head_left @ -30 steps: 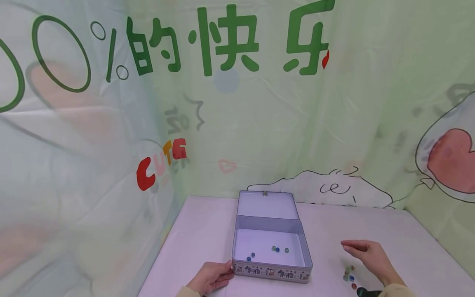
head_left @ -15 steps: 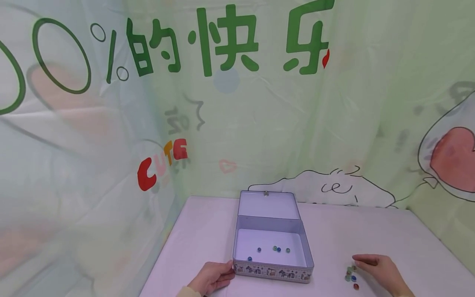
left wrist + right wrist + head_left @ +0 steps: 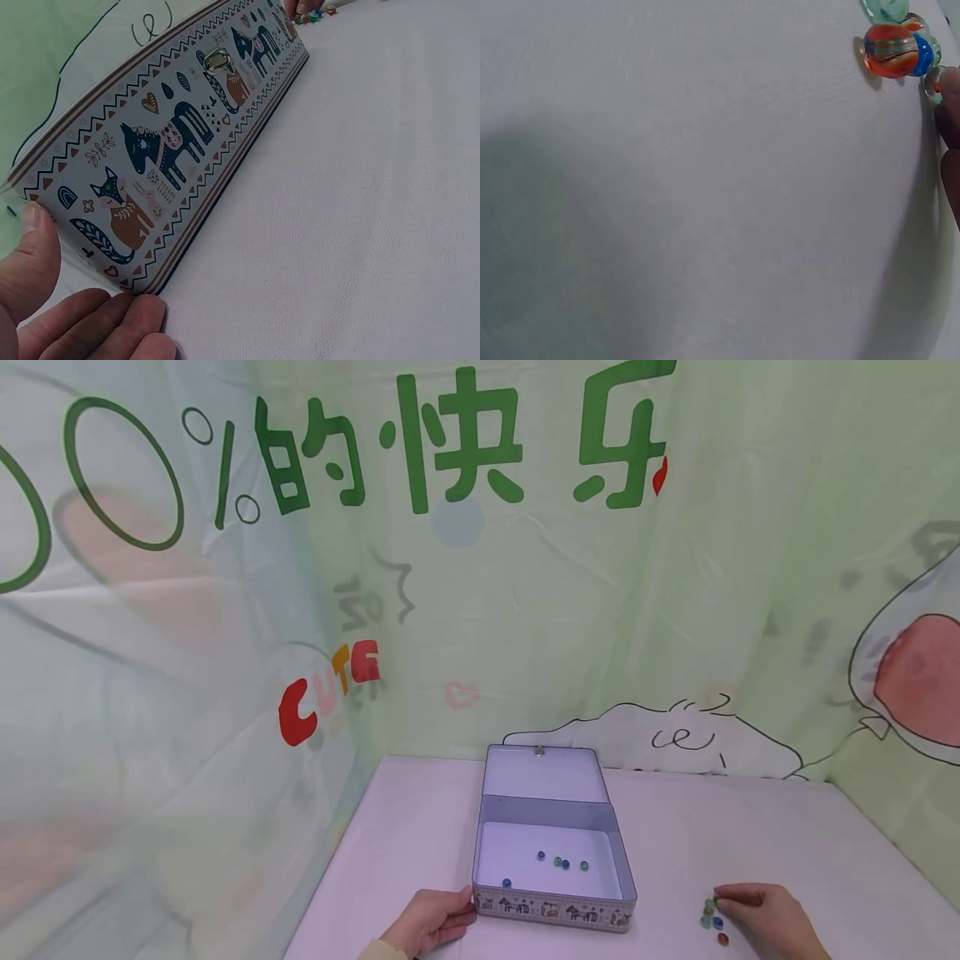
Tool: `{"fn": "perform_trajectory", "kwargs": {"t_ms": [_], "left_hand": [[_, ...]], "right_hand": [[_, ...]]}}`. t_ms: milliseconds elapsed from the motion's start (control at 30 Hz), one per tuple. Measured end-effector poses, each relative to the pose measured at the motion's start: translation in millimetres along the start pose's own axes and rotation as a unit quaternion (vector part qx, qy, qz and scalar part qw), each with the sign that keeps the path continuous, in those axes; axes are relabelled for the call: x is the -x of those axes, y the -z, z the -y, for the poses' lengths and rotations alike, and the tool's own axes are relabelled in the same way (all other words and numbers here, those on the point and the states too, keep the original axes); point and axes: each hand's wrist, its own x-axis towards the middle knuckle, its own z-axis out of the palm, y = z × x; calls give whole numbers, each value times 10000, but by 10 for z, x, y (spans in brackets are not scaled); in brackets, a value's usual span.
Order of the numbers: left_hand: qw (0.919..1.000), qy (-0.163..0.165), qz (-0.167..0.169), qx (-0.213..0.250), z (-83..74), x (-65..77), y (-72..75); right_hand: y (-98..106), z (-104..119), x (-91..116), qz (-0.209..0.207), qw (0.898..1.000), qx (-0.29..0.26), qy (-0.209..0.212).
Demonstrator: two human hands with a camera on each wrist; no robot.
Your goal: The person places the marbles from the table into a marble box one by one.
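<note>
left hand [image 3: 431,920] grips the tin [image 3: 555,908]; right hand [image 3: 771,917], angled inward, touches a marble [image 3: 931,81].

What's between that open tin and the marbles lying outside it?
Only bare pale tablecloth lies between the open tin and the marbles by the right hand, as the head view shows.

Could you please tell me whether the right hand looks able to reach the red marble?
Probably yes: the right hand is close by, and the red marble lies on the table with nothing over it.
</note>
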Motion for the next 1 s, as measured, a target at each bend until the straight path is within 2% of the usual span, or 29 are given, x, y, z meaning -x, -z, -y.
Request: {"fn": "perform_trajectory", "kwargs": {"t_ms": [200, 500, 800, 1000], "left_hand": [[10000, 16, -16, 1, -4, -10, -1], [10000, 5, 16, 73, -4, -3, 1], [10000, -10, 42, 90, 4, 0, 9], [9999, 34, 72, 126, 3, -9, 8]], "right_hand": [[-3, 31, 28, -43, 9999, 154, 27], [-23, 43, 64, -166, 9985, -385, -346], [171, 199, 145, -483, 9960, -699, 291], [224, 381, 171, -322, 9954, -819, 368]]}}
